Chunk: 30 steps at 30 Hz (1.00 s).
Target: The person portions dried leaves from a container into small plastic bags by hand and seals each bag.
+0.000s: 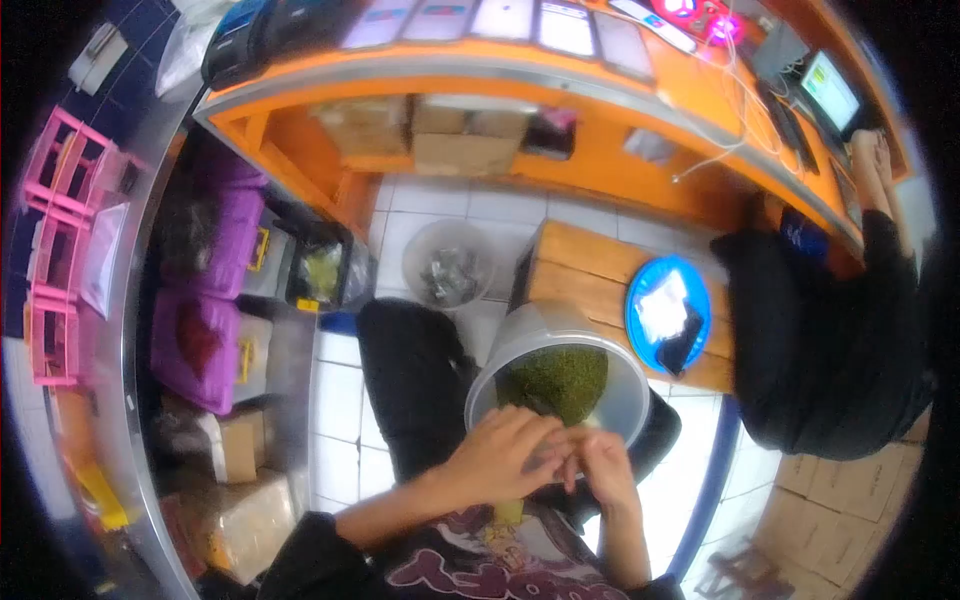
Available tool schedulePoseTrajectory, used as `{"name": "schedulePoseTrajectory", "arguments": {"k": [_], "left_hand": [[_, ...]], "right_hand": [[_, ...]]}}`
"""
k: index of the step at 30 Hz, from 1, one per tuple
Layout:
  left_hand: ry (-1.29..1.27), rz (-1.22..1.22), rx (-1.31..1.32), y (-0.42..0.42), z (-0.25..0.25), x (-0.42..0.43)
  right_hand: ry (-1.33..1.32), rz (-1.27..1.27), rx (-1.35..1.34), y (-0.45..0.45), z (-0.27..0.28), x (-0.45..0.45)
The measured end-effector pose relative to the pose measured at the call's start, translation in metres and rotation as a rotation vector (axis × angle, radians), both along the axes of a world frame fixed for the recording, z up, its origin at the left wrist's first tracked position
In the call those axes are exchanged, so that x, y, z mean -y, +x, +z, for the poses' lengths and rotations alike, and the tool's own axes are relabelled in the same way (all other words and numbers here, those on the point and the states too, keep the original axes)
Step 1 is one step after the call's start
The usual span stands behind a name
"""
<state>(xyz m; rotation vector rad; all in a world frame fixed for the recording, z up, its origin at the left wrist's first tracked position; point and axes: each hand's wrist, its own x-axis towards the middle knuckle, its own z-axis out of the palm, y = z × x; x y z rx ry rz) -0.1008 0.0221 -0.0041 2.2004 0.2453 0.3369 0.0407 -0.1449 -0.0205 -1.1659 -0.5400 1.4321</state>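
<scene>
My left hand [500,452] and my right hand [600,466] meet at the near rim of a translucent plastic bucket [628,385]. The fingers of both are curled and pressed together, and whatever is between them is too small or blurred to make out. Inside the bucket lies a heap of dark green, finely chopped or grainy stuff [555,382]. The bucket is tilted toward me between my knees, its far side close to a wooden bench.
On the wooden bench [575,262] is a blue round tray [638,345] holding a phone and white papers. A clear tub [415,262] with small packets stands on the tiled floor. Another person [820,330] sits right, at an orange counter [620,185]. Purple-lidded boxes [185,345] line the left.
</scene>
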Motion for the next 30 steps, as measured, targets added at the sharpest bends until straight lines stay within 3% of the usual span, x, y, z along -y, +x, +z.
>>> {"name": "schedulePoseTrajectory", "arguments": {"k": [2, 4, 6, 8, 11, 13, 15, 18, 20, 24, 26, 30], "left_hand": [[-0.084, 0.126, 0.003, -0.008, 0.013, -0.02], [-0.296, 0.382, 0.058, -0.02, 0.012, -0.042], [-0.592, 0.589, 0.202, -0.028, -0.01, -0.065], [-0.915, 0.635, 0.303, -0.032, -0.053, -0.096], [-1.412, 0.651, 0.275, -0.039, -0.141, -0.126], [-1.578, 0.673, 0.296, -0.044, -0.195, -0.125], [-1.682, 0.678, 0.285, -0.045, -0.202, -0.122], [-1.689, 0.624, 0.323, -0.044, -0.2, -0.125], [-1.708, 0.643, 0.311, -0.042, -0.204, -0.125], [-1.72, 0.638, 0.286, -0.038, -0.204, -0.128], [-1.734, 0.612, 0.291, -0.034, -0.204, -0.129], [-1.657, 0.652, 0.257, -0.034, -0.204, -0.125]], "right_hand": [[-0.177, -0.409, 0.23, -0.001, -0.005, -0.023], [-0.374, -0.246, 0.641, 0.001, -0.011, -0.056], [-0.06, -0.013, 1.414, 0.0, -0.063, -0.076], [-0.485, 0.303, 1.496, -0.016, -0.086, -0.096], [-0.57, 0.459, 1.518, -0.024, -0.124, -0.114], [-0.579, 0.449, 1.505, -0.025, -0.123, -0.115], [-0.62, 0.444, 1.486, -0.023, -0.103, -0.113], [-0.486, 0.388, 1.487, -0.019, -0.042, -0.095], [-0.358, 0.268, 1.267, -0.015, -0.022, -0.091], [-0.067, 0.082, 1.26, -0.015, -0.047, -0.085], [0.304, -0.014, 1.408, -0.012, -0.079, -0.09], [0.16, 0.249, 1.504, -0.005, -0.119, -0.095]]}}
